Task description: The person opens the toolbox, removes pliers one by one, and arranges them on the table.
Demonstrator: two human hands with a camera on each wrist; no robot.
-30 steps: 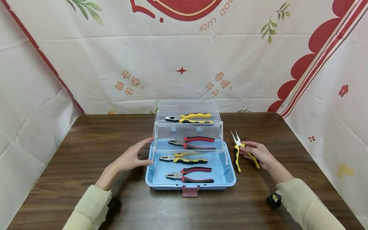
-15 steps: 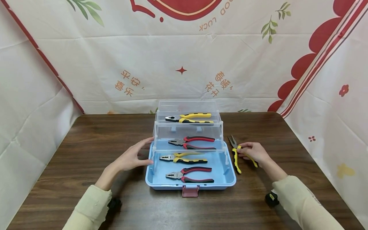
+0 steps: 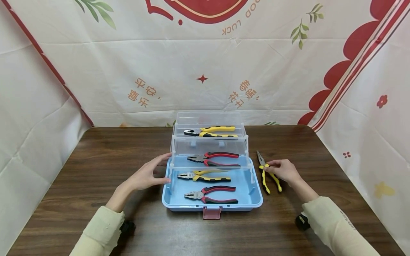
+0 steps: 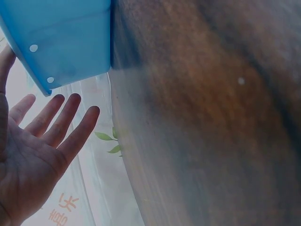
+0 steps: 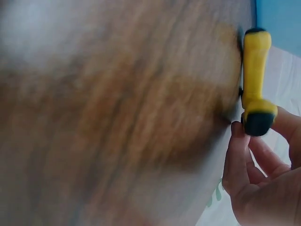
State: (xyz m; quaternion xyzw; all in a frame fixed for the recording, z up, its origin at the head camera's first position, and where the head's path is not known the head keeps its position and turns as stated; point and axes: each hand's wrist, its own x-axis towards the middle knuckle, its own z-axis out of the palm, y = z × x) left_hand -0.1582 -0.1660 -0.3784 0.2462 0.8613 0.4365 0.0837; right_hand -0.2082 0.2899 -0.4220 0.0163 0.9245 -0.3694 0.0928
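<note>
My left hand (image 3: 145, 174) rests at the left side of a blue toolbox (image 3: 168, 203), thumb and fingertips at its edge. The left wrist view shows the fingers of that hand (image 4: 35, 150) spread and straight near the blue wall (image 4: 70, 37). To the right of the box, my right hand (image 3: 285, 170) pinches yellow-and-black needle-nose pliers (image 3: 264, 167) near the pivot. These lie with the nose toward the back and the handles parted toward the front. In the right wrist view, a yellow handle (image 5: 254, 70) shows above the fingers.
Inside the box lie red-handled pliers (image 3: 221, 201) and yellow-handled pliers (image 3: 211, 179). Raised clear trays carry more red pliers (image 3: 221, 154) and yellow pliers (image 3: 217, 128). A pink latch (image 3: 211, 213) hangs at the front. Printed cloth (image 3: 205, 57) stands behind the wooden table (image 3: 128, 145).
My right hand has shifted slightly left and toward the front with the needle-nose pliers; their jaws and handles have come closer together. My left hand and the box have not moved.
</note>
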